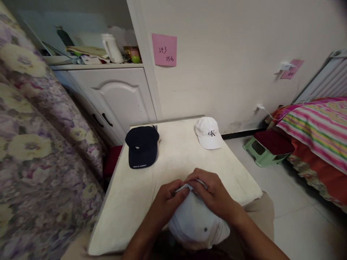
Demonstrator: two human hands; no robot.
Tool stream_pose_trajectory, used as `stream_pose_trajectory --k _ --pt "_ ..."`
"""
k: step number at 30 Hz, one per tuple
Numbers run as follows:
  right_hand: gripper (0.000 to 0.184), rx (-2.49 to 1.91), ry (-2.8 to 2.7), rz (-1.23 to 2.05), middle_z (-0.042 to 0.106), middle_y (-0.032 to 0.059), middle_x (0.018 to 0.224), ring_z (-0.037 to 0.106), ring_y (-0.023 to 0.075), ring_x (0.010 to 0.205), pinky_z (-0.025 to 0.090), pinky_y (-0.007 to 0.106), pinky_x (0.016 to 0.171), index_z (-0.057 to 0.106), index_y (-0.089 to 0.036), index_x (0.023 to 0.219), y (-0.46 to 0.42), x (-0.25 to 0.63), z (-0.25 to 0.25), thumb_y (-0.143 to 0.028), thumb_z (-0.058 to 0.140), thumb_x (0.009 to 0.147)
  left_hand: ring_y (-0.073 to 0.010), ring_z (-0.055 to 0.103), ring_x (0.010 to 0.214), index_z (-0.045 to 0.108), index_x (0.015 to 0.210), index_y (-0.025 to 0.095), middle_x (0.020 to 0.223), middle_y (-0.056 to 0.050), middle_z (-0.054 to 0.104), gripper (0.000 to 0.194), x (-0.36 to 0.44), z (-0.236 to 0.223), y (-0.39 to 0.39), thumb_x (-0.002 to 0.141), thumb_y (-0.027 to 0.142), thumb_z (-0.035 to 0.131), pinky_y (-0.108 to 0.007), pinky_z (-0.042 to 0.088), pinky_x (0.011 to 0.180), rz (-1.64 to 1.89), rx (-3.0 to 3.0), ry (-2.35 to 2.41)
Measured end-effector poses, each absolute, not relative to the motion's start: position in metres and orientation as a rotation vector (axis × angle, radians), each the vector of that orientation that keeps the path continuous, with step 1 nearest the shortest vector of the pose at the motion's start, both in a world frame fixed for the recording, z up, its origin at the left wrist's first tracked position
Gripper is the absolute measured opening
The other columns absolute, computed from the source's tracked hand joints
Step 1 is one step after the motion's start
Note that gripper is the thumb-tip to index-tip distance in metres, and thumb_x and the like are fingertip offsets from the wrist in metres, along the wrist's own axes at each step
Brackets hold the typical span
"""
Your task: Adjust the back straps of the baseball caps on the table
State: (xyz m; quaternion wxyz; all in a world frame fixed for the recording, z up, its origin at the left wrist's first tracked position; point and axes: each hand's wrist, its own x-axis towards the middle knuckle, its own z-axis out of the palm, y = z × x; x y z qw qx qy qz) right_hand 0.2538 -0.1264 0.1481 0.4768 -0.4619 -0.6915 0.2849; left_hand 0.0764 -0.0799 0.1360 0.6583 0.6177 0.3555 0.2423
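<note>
A pale grey-blue cap [196,220] is held close to my body at the table's near edge, its crown towards me. My left hand [172,196] grips its far edge, thumb on top of the fabric. My right hand [210,189] grips the same edge just to the right, and the two hands almost meet. The fingertips under the fabric are hidden. On the cream-covered table [173,155] lie a navy cap [142,144], at the back left, and a white cap [208,131] with black letters, at the back right.
A floral curtain [40,151] hangs on the left beside a white cabinet [114,94] bearing a white jug [111,48]. Pink notes [165,50] are stuck on the wall. To the right stand a green stool [268,146] and a bed with a striped cover [317,124].
</note>
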Motion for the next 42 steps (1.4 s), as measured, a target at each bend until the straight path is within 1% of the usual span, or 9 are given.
stream_pose_trajectory --k 7,13,15,19,21,25,29,36,42 --pt "0.015 -1.116 -1.229 0.95 0.065 0.0008 0.077 0.059 0.0156 0.069 0.047 0.027 0.064 0.069 -0.022 0.092 -0.123 0.257 0.141 -0.034 0.06 0.092 -0.0108 0.046 0.058 0.066 0.084 0.014 0.068 0.001 0.057 0.035 0.077 0.133 -0.08 0.081 0.049 0.07 -0.021 0.032 0.053 0.521 1.226 0.787" --pt "0.023 -1.059 -1.121 1.137 0.06 -0.0017 0.069 0.05 0.0112 0.056 0.039 0.024 0.053 0.068 -0.022 0.1 -0.12 0.262 0.134 -0.041 0.066 0.088 -0.0094 0.047 0.055 0.068 0.084 0.013 0.066 0.0 0.059 0.039 0.073 0.13 -0.08 0.075 0.049 0.076 -0.02 0.031 0.051 0.521 1.113 0.749" --pt "0.025 -1.032 -1.154 1.117 0.061 -0.0011 0.077 0.052 0.0119 0.062 0.042 0.025 0.058 0.067 -0.023 0.106 -0.119 0.263 0.135 -0.038 0.068 0.087 -0.0098 0.048 0.054 0.068 0.083 0.012 0.065 -0.001 0.06 0.04 0.07 0.128 -0.079 0.071 0.049 0.079 -0.02 0.031 0.05 0.518 1.072 0.755" --pt "0.026 -0.996 -1.401 1.065 0.064 0.0025 0.096 0.06 0.0188 0.091 0.047 0.032 0.083 0.069 -0.023 0.103 -0.12 0.27 0.142 -0.031 0.076 0.079 -0.0104 0.047 0.054 0.068 0.075 0.014 0.062 0.0 0.058 0.036 0.066 0.13 -0.077 0.063 0.044 0.084 -0.021 0.031 0.051 0.584 1.039 0.784" --pt "0.023 -1.024 -1.521 1.109 0.066 0.004 0.101 0.061 0.0204 0.097 0.047 0.033 0.086 0.069 -0.023 0.103 -0.121 0.272 0.145 -0.028 0.073 0.081 -0.0105 0.046 0.056 0.068 0.072 0.014 0.061 0.001 0.057 0.032 0.066 0.133 -0.076 0.059 0.038 0.086 -0.022 0.03 0.053 0.632 1.054 0.8" --pt "0.01 -1.084 -1.541 1.288 0.067 0.001 0.085 0.061 0.0151 0.078 0.045 0.027 0.069 0.069 -0.02 0.097 -0.123 0.273 0.144 -0.026 0.063 0.09 -0.0094 0.043 0.053 0.068 0.067 0.014 0.056 0.003 0.054 0.031 0.067 0.134 -0.075 0.055 0.035 0.087 -0.022 0.028 0.052 0.633 1.018 0.801" --pt "0.014 -1.07 -1.426 1.392 0.061 -0.0021 0.069 0.053 0.0109 0.063 0.039 0.022 0.057 0.068 -0.018 0.09 -0.117 0.275 0.132 -0.031 0.063 0.091 -0.0084 0.044 0.048 0.068 0.067 0.013 0.055 0.001 0.059 0.029 0.063 0.125 -0.075 0.058 0.034 0.085 -0.021 0.027 0.048 0.57 0.93 0.757" --pt "0.023 -1.053 -1.113 1.351 0.06 -0.0026 0.064 0.044 0.0065 0.051 0.032 0.02 0.05 0.07 -0.017 0.094 -0.105 0.287 0.11 -0.039 0.068 0.088 -0.0095 0.055 0.048 0.07 0.07 0.014 0.06 -0.002 0.066 0.031 0.054 0.114 -0.072 0.06 0.038 0.087 -0.018 0.033 0.049 0.643 0.791 0.659" --pt "0.024 -1.052 -0.959 1.331 0.064 -0.0015 0.062 0.046 0.0057 0.049 0.032 0.018 0.049 0.07 -0.016 0.091 -0.106 0.289 0.11 -0.038 0.074 0.083 -0.0114 0.058 0.05 0.071 0.071 0.014 0.06 -0.003 0.068 0.027 0.056 0.114 -0.073 0.062 0.035 0.086 -0.018 0.038 0.049 0.699 0.749 0.637"
